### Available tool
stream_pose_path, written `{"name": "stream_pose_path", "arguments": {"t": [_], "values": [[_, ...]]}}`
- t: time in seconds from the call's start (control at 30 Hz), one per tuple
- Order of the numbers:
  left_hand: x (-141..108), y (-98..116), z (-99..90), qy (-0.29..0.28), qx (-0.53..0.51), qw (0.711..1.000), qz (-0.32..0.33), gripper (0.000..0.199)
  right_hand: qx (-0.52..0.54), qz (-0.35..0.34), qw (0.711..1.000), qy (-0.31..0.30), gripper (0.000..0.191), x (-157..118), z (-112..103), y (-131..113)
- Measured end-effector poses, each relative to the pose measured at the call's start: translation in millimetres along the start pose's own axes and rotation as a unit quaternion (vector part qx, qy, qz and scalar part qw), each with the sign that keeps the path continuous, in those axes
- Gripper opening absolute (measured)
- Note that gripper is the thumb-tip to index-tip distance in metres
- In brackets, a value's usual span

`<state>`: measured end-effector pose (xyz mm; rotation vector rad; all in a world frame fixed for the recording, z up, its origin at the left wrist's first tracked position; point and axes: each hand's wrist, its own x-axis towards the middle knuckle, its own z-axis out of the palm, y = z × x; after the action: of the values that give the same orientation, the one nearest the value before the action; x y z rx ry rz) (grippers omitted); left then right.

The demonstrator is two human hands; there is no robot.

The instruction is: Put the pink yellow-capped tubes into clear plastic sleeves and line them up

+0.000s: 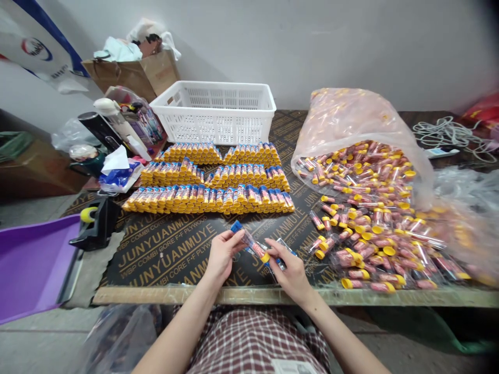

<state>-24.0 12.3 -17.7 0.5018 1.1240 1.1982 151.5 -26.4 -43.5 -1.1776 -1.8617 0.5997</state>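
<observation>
Near the table's front edge, my left hand (223, 254) pinches the blue end of a clear tube (255, 246) with a pink label and a yellow cap. My right hand (287, 271) closes on the yellow end of that same tube. Beneath and beside the right hand lie clear and blue pieces (286, 246), partly hidden by the fingers. Behind the hands, rows of blue-and-yellow tubes (210, 196) are stacked. On the right, a loose pile of yellow-capped tubes (374, 244) spills from a translucent bag (351, 114).
A white basket (218, 123) stands behind the stacks. At the left are a tape dispenser (97, 223), a tissue pack (120, 174), bottles (105, 130) and a purple dustpan (35, 265). A white cable (448, 132) lies at the back right.
</observation>
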Motion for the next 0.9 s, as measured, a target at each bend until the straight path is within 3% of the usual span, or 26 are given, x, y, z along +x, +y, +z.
{"name": "stream_pose_path", "arguments": {"t": [0.23, 0.43, 0.63, 0.77, 0.9], "values": [[-1.7, -0.4, 3.0, -0.023, 0.002, 1.0, -0.009, 0.032, 0.002, -0.004, 1.0, 0.008, 0.044, -2.1, 0.7, -5.0], [-6.1, -10.1, 3.8, -0.054, -0.009, 0.998, -0.017, 0.03, 0.005, 0.04, 0.998, 0.042, 0.041, -3.5, 2.5, -4.3], [-1.1, -0.6, 4.4, -0.013, -0.025, 1.0, 0.013, 0.032, 0.002, 0.029, 0.999, 0.041, 0.041, -5.4, 5.1, -5.6], [-4.7, 3.1, 7.7, -0.03, -0.019, 0.999, 0.01, 0.031, 0.124, 0.121, 0.984, 0.04, 0.039, 0.9, 6.8, -17.3], [-11.5, 0.2, 10.8, -0.075, 0.006, 0.997, -0.02, 0.032, 0.267, 0.219, 0.937, 0.049, 0.041, 4.5, 9.3, -26.3]]}}
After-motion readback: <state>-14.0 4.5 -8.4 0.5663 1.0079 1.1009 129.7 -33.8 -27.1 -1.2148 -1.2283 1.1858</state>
